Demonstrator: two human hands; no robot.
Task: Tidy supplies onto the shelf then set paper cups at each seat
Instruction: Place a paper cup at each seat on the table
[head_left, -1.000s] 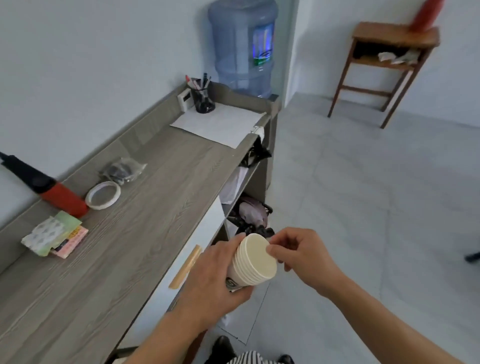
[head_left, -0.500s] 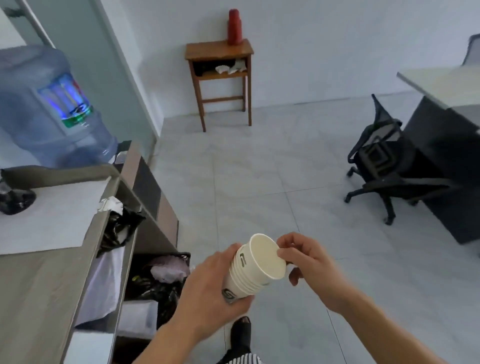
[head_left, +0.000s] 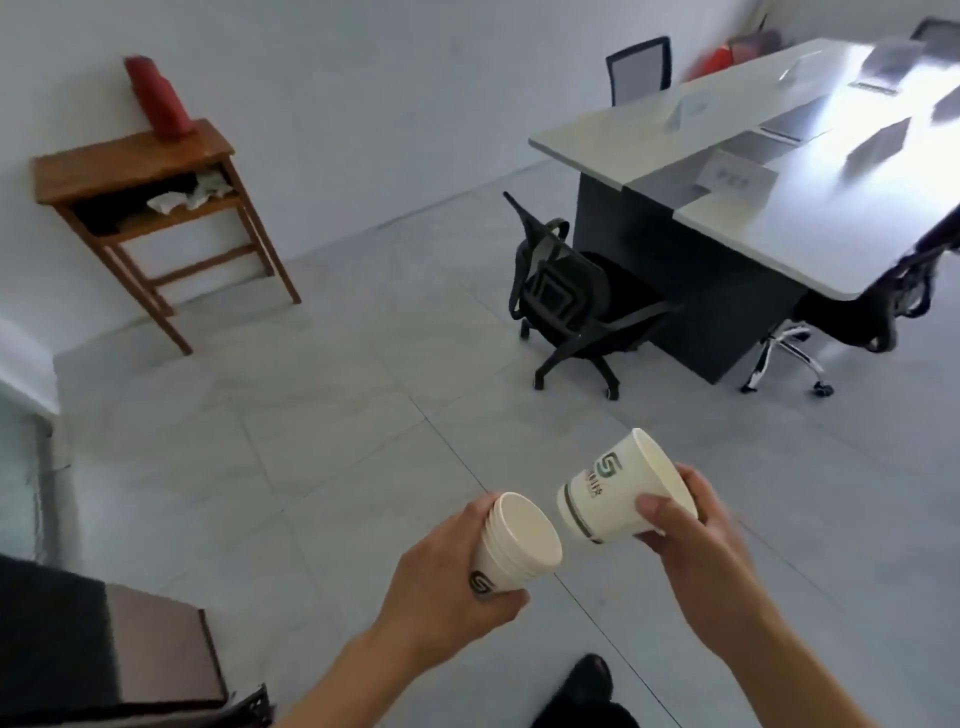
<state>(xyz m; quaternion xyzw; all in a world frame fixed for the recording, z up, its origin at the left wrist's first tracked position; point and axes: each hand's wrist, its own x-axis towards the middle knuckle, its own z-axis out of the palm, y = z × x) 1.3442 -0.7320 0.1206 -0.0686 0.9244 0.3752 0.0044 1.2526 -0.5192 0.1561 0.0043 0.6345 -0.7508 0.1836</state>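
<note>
My left hand (head_left: 441, 577) grips a stack of white paper cups (head_left: 519, 545), mouths tilted up and to the right. My right hand (head_left: 691, 525) holds a single paper cup (head_left: 608, 488) with a green logo, lying on its side, its base pointing at the stack and a small gap between them. Both hands are over the grey tiled floor. At the upper right stands the long white meeting table (head_left: 613, 140).
A black office chair (head_left: 566, 296) is pushed against the table's near end, and another chair (head_left: 852, 317) stands at the table's right side. A wooden side table (head_left: 130, 161) with a red flask (head_left: 158, 101) stands against the far wall. The cabinet corner (head_left: 156, 639) is at the lower left.
My right hand has pulled one cup off the stack and drawn it to the right. The view has swung right, away from the shelf counter and water bottle, toward the meeting table.
</note>
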